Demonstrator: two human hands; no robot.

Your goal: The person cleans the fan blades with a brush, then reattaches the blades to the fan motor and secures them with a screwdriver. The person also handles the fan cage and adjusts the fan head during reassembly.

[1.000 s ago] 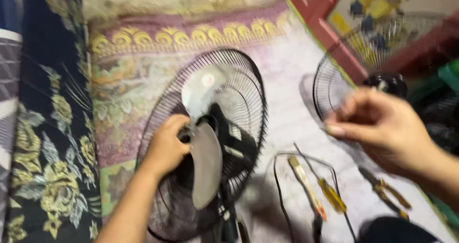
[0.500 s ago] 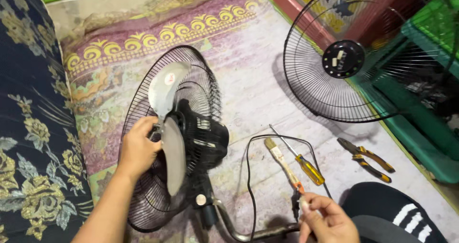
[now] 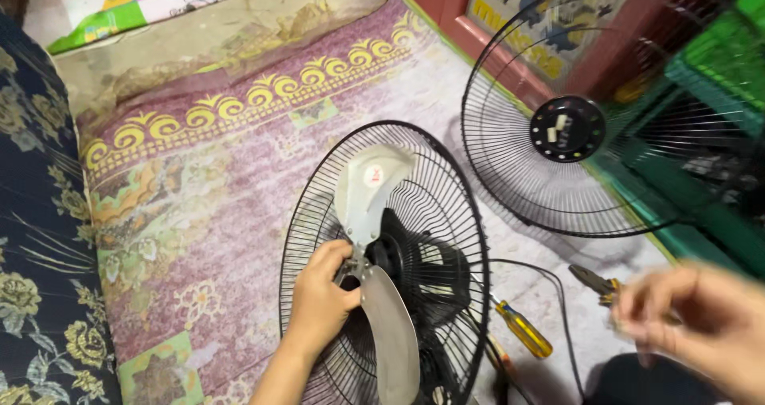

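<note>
A black electric fan lies on the patterned mat with its rear wire guard (image 3: pixel 319 206) around grey metal blades (image 3: pixel 368 191). My left hand (image 3: pixel 323 297) grips the blade hub at the fan's middle. My right hand (image 3: pixel 701 321) is blurred at the lower right, fingers curled, hovering over the pliers; whether it holds something small I cannot tell. The fan's black motor housing (image 3: pixel 434 273) shows behind the blades.
The detached front fan guard (image 3: pixel 558 130) leans against a green crate (image 3: pixel 717 94) at the right. A yellow-handled screwdriver (image 3: pixel 522 329), pliers (image 3: pixel 594 281) and a black cord (image 3: pixel 530 266) lie on the mat. A dark floral cloth (image 3: pixel 32 293) lies along the left.
My right hand rose from the floor near the brush to the lower right, over the pliers. The view shifted, so the fan sits more central. My left hand stays on the hub.
</note>
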